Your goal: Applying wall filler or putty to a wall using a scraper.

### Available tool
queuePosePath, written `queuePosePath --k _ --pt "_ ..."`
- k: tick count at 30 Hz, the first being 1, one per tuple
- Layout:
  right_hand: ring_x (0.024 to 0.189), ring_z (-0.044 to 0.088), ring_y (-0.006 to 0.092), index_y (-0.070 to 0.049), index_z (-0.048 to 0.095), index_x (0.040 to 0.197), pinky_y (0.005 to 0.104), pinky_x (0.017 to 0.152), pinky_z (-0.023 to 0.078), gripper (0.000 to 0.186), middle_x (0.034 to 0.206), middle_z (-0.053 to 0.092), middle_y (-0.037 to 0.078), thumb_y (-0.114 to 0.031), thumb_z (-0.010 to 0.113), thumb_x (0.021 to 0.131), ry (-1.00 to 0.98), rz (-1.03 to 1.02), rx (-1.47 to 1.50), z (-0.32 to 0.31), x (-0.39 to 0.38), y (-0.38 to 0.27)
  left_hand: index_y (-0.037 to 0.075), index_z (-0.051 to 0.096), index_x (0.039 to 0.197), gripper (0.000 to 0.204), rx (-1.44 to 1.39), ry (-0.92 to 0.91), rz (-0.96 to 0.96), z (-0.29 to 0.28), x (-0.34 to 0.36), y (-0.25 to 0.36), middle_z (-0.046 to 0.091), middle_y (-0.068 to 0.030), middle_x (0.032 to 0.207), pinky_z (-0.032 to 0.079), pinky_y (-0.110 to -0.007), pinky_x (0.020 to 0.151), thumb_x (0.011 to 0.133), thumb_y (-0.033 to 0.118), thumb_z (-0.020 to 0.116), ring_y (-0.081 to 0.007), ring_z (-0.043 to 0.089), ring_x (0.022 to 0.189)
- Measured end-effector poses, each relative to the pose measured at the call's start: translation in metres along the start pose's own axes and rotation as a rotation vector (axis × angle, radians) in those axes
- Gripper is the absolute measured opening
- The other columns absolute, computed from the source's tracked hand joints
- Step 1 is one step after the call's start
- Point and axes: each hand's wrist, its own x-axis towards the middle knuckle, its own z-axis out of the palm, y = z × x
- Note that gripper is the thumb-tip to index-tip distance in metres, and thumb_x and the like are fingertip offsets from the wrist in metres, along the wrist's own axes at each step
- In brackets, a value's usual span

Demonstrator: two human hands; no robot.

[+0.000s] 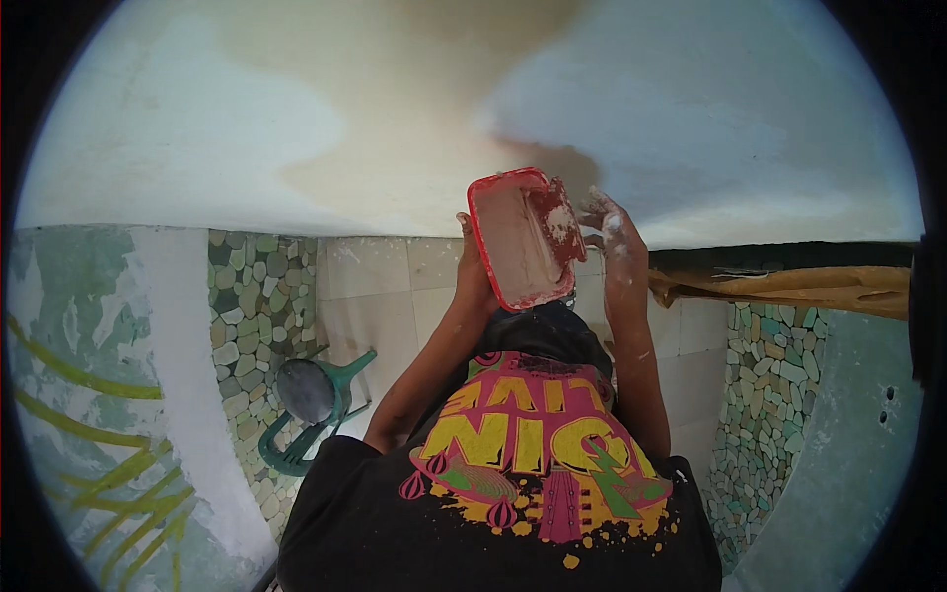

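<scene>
My left hand [475, 259] grips a red rectangular plastic tub [478, 242] by its left side, holding it tilted in front of my chest. Smooth pinkish-grey filler paste [508, 239] coats the inside. A red flat spreader [559, 223], smeared with paste, lies across the tub's right rim. Beside its outer edge is my right hand [614, 229], fingers bent toward the spreader and spotted with white paste. The fingertips seem to pinch that edge, though the contact is partly hidden.
A pale wall [414, 148] with damp-looking beige patches rises close ahead. To the left stands a green plastic chair [340, 395] with a dark round thing [306, 390] at it. Brown paper [789, 288] runs along the wall's foot at right. Pebble strips [261, 326] flank pale floor tiles [365, 271].
</scene>
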Motion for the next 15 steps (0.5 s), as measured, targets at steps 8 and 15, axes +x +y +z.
queuePosePath --k 8,15 --pt "0.120 0.055 0.0252 -0.009 0.045 0.142 0.0438 0.101 0.046 0.059 0.132 0.057 0.012 -0.052 0.043 0.100 -0.027 0.695 0.593 -0.016 0.023 0.076 0.008 0.045 0.138 0.038 0.688 0.198 0.322 0.016 0.008 -0.038 0.056 -0.0104 0.129 0.050 -0.037 0.094 0.102 0.021 0.043 -0.0251 0.060 0.112" --pt "0.117 0.058 0.0270 -0.009 0.045 0.141 0.0439 0.103 0.047 0.058 0.129 0.059 0.014 -0.051 0.043 0.101 -0.470 0.717 1.140 -0.057 0.029 0.095 0.006 0.061 0.123 0.039 1.621 0.053 0.898 0.093 0.001 0.018 0.043 -0.0179 0.146 0.033 -0.048 0.110 0.087 -0.004 0.051 -0.0380 0.036 0.139"
